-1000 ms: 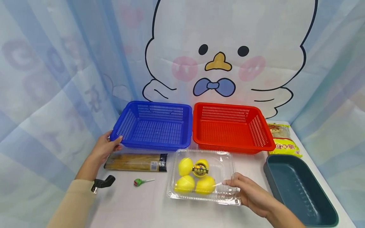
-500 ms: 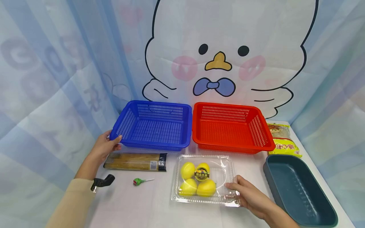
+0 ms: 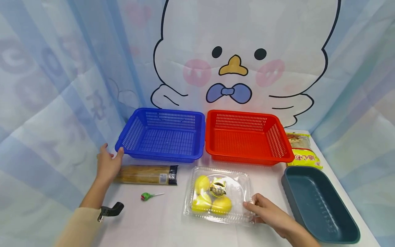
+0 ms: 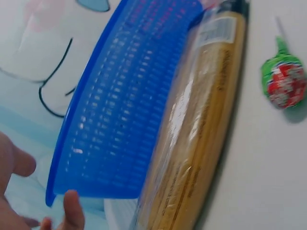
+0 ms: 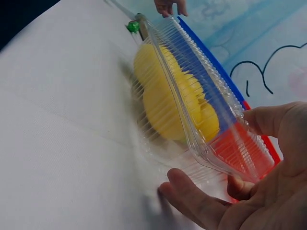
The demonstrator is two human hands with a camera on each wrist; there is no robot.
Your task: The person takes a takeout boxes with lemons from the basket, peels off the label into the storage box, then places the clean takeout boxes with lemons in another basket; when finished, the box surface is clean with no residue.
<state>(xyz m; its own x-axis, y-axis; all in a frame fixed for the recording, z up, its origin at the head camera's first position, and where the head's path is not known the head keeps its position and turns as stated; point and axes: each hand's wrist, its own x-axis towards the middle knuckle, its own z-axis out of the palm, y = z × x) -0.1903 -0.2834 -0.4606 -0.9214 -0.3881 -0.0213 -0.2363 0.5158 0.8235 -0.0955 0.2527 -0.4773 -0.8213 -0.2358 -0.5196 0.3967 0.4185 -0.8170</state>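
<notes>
The loose left hand (image 3: 108,168) has let go of the blue oblong plastic basket (image 3: 158,156); in front, the right hand (image 3: 269,214) pinches the clear square plastic box (image 3: 237,192), probably bendy, by its rim, the best spot.

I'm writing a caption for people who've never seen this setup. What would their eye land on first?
Probably the big cartoon chick spread across the back. Next come the blue basket and red basket, side by side beneath it. Then the clear box of yellow fruit in front of them, held at its right side by the right grip.
</notes>
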